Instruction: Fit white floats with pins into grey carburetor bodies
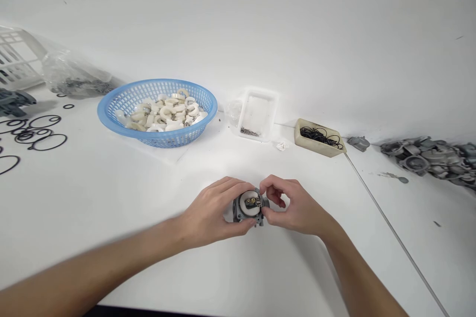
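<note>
A small grey metal part (250,205) with a white round piece and brass bits set in its open face is held between both hands, just above the white table (111,218). My left hand (211,210) wraps round the part's left side, fingers curled over its top and thumb under it. My right hand (288,205) is closed in a pinch at the part's right edge, fingertips touching it. A blue plastic basket (158,109) holding several white ring-shaped pieces stands behind the hands, to the left.
A white tray (257,115) with small pins and a cream tray (319,137) of thin black rings sit by the wall. Grey metal castings (431,156) pile at right. Black O-rings (33,133) lie at left, beside a plastic bag (76,79) and a white crate (15,57). A thin rod (394,233) crosses the table.
</note>
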Available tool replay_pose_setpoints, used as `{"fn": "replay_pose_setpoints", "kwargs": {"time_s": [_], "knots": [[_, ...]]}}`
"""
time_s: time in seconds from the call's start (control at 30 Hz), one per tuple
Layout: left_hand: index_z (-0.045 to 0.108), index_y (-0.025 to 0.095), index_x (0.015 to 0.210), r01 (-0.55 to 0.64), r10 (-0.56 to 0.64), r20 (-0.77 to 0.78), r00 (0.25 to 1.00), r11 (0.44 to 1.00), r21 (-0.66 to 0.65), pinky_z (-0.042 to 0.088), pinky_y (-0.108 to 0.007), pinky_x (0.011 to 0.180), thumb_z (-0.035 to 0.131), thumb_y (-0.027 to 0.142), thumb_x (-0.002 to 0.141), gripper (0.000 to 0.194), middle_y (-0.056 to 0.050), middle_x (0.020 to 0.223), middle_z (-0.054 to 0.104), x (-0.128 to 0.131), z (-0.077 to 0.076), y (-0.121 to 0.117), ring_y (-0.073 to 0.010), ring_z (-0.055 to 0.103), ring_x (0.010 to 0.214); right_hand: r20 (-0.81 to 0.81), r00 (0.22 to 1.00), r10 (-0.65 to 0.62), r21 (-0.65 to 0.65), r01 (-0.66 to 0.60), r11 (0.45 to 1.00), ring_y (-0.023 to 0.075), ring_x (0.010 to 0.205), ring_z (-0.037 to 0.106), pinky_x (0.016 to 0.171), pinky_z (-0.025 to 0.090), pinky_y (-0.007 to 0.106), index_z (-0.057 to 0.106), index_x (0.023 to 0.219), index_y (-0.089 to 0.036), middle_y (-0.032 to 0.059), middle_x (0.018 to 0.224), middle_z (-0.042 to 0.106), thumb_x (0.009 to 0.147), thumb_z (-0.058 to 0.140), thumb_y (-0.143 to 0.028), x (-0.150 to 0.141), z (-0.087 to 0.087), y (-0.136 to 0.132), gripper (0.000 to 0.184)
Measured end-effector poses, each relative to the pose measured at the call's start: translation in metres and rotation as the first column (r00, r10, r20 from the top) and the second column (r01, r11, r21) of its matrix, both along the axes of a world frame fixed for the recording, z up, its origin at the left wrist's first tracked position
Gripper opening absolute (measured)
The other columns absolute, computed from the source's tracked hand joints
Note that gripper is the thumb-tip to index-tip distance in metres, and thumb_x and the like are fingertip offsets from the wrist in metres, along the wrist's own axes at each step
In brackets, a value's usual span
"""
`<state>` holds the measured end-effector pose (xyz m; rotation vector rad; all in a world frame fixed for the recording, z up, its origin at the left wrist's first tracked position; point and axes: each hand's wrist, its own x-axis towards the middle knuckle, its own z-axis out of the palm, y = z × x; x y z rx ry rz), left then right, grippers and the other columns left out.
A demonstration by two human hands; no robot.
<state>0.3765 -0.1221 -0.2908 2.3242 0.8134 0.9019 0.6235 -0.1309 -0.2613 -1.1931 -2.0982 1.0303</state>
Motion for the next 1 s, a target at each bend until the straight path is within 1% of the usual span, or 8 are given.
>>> {"fn": "replay_pose_setpoints", "kwargs": {"time_s": [0.17,0.27,0.37,0.43,0.5,0.67,0.83,1.0], "knots": [[0.059,0.027,0.128,0.006,-0.006,-0.005,1.0,1.0,-0.01,0.057,-0.039,0.091,0.078,0.025,0.087,0.045,-0.003,0.117,0.074,0.0,0.001,0.0,-0.0253,0.069,0.107,-0.001,1.0,-0.001,0.013,0.001,1.0,0.0139,0.066,0.041,0.06,0.036,0.027,0.061,0.103,-0.027,-0.0062,0.073,0.044,0.08,0.069,-0.013,-0.001,-0.001,-0.001,0.028],[0.059,0.028,0.129,0.012,-0.012,-0.003,1.0,1.0,-0.025,0.057,-0.039,0.091,0.077,0.025,0.087,0.046,-0.003,0.117,0.074,0.0,0.002,0.0,-0.025,0.069,0.107,-0.027,1.0,0.014,-0.031,-0.015,0.999,0.0141,0.067,0.042,0.062,0.037,0.027,0.063,0.107,-0.027,-0.0062,0.073,0.045,0.081,0.07,-0.014,0.002,-0.001,0.002,0.03],[0.059,0.028,0.132,0.011,-0.012,-0.013,1.0,0.997,-0.075,0.057,-0.039,0.092,0.076,0.024,0.086,0.049,-0.002,0.12,0.074,-0.001,0.004,-0.001,-0.0251,0.068,0.109,-0.104,0.992,0.067,-0.117,-0.079,0.99,0.0147,0.068,0.047,0.065,0.039,0.028,0.067,0.108,-0.025,-0.0047,0.074,0.05,0.09,0.066,-0.019,0.007,-0.001,0.008,0.019],[0.059,0.029,0.134,0.009,-0.012,-0.029,1.0,0.992,-0.123,0.057,-0.039,0.093,0.076,0.023,0.086,0.051,-0.002,0.122,0.073,-0.001,0.006,-0.001,-0.0249,0.068,0.111,-0.158,0.984,0.077,-0.174,-0.104,0.979,0.0151,0.069,0.048,0.066,0.039,0.029,0.069,0.106,-0.023,-0.003,0.075,0.054,0.097,0.062,-0.025,0.01,-0.001,0.012,0.011],[0.057,0.029,0.136,0.005,-0.011,-0.033,0.999,0.986,-0.164,0.056,-0.038,0.095,0.075,0.023,0.086,0.053,-0.002,0.125,0.072,-0.002,0.007,-0.001,-0.0245,0.068,0.112,-0.192,0.98,0.058,-0.227,-0.102,0.969,0.015,0.069,0.048,0.065,0.038,0.029,0.071,0.103,-0.021,-0.0014,0.076,0.055,0.101,0.062,-0.03,0.011,-0.003,0.015,0.013],[0.058,0.03,0.136,0.026,-0.033,-0.029,0.999,0.971,-0.236,0.054,-0.035,0.098,0.076,0.023,0.087,0.052,0.001,0.126,0.071,-0.002,0.012,0.0,-0.0223,0.067,0.114,-0.248,0.968,0.043,-0.326,-0.125,0.937,0.0144,0.066,0.047,0.061,0.036,0.029,0.072,0.1,-0.018,0.0019,0.08,0.06,0.101,0.067,-0.042,0.013,-0.01,0.02,0.025],[0.061,0.03,0.132,0.048,-0.057,-0.024,0.998,0.964,-0.26,0.053,-0.034,0.094,0.075,0.02,0.087,0.048,0.002,0.121,0.071,-0.003,0.016,0.001,-0.0215,0.067,0.11,-0.288,0.957,0.043,-0.347,-0.146,0.926,0.0143,0.066,0.05,0.061,0.039,0.028,0.073,0.099,-0.019,0.0015,0.078,0.06,0.101,0.07,-0.046,0.014,-0.013,0.02,0.027],[0.063,0.03,0.132,0.063,-0.069,-0.012,0.998,0.957,-0.282,0.052,-0.034,0.096,0.074,0.018,0.087,0.047,0.001,0.122,0.071,-0.003,0.017,0.001,-0.0215,0.067,0.111,-0.296,0.954,0.046,-0.362,-0.156,0.919,0.0135,0.065,0.05,0.061,0.039,0.027,0.072,0.099,-0.019,0.0006,0.077,0.058,0.101,0.07,-0.047,0.014,-0.014,0.021,0.028]]}}
